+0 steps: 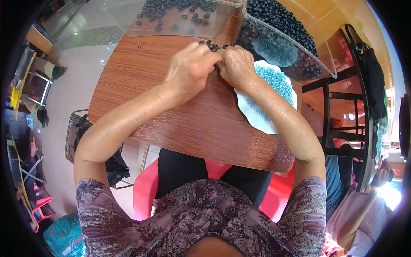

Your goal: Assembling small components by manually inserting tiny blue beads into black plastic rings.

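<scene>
My left hand point(190, 67) and my right hand point(235, 66) meet over the far part of the brown wooden table point(171, 124). The fingers of both are bent into a pinch, and whatever sits between them is hidden or too small to name. Just beyond the fingertips lie several small dark round pieces point(209, 43). A white wavy-edged plate point(250, 110) bears a heap of tiny teal-blue pieces point(276, 82), partly covered by my right forearm.
Two clear plastic bins stand at the far side: the left bin point(171, 31) has scattered dark round pieces, the right bin point(295, 60) a deep pile. A black metal frame point(346, 96) rises at the right. Another person's arm point(357, 214) shows at lower right.
</scene>
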The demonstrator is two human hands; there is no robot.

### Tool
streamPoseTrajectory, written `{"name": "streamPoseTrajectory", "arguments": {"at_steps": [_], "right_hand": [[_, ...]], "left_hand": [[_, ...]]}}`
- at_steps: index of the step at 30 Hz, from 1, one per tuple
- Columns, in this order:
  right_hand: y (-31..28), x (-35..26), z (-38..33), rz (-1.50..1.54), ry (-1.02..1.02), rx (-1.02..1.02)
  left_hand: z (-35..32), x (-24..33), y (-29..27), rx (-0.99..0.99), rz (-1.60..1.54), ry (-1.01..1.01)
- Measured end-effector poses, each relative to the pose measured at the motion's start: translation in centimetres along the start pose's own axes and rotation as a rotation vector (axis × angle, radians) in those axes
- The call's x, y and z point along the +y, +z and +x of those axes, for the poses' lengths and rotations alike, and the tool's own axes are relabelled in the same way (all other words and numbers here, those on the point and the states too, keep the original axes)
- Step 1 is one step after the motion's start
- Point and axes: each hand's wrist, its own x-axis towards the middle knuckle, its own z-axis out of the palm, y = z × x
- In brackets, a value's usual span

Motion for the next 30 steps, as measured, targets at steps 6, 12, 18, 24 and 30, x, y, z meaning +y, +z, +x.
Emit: {"name": "streamPoseTrajectory", "arguments": {"at_steps": [6, 12, 18, 24, 30], "right_hand": [[-2.0, 0.5, -1.7, 0.047, 0.053, 0.111], [-5.6, -0.8, -4.3, 0.328, 0.171, 0.144], [-6.2, -1.9, -6.6, 0.545, 0.254, 0.102], [-5.8, -2.1, -8.2, 0.57, 0.204, 0.155], [-6.2, -3.1, -9.5, 0.715, 0.398, 0.059]], "left_hand": [[-0.8, -0.1, 3.2, -0.186, 0.103, -0.04], [0.0, -0.3, 3.6, -0.276, 0.217, -0.066], [0.8, -0.1, 3.6, -0.409, 0.222, -0.214], [-0.7, 2.2, 2.4, -0.408, 0.075, -0.169], [-2.2, 4.1, -0.4, -0.278, -1.149, -0.999]]}}
